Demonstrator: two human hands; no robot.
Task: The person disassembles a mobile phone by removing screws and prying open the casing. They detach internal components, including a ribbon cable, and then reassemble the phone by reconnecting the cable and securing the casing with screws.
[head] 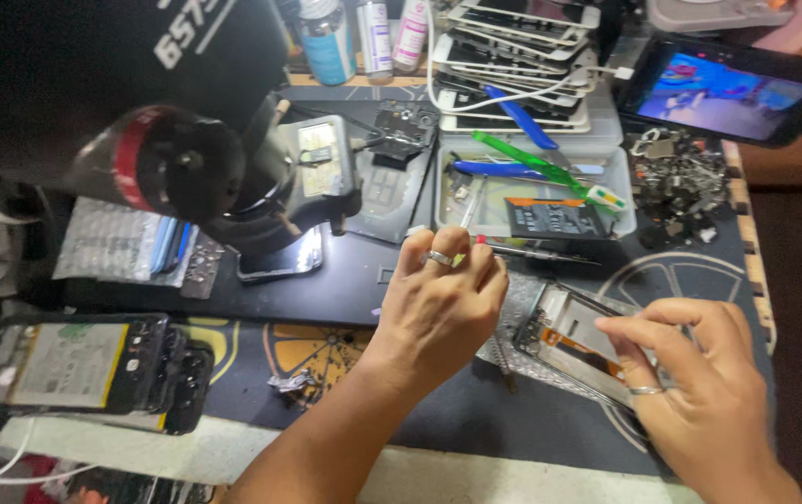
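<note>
Bare forearms; ring on each hand (438,313)

head view, looking down, close over workbench (513,420)

Bare mat (475,411) offers passage; microscope (177,159) blocks the left — parts tray (617,163) crowds ahead.

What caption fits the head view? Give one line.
Right hand steadies an opened phone frame while the left hand reaches toward a screwdriver beside a parts tray.
</note>
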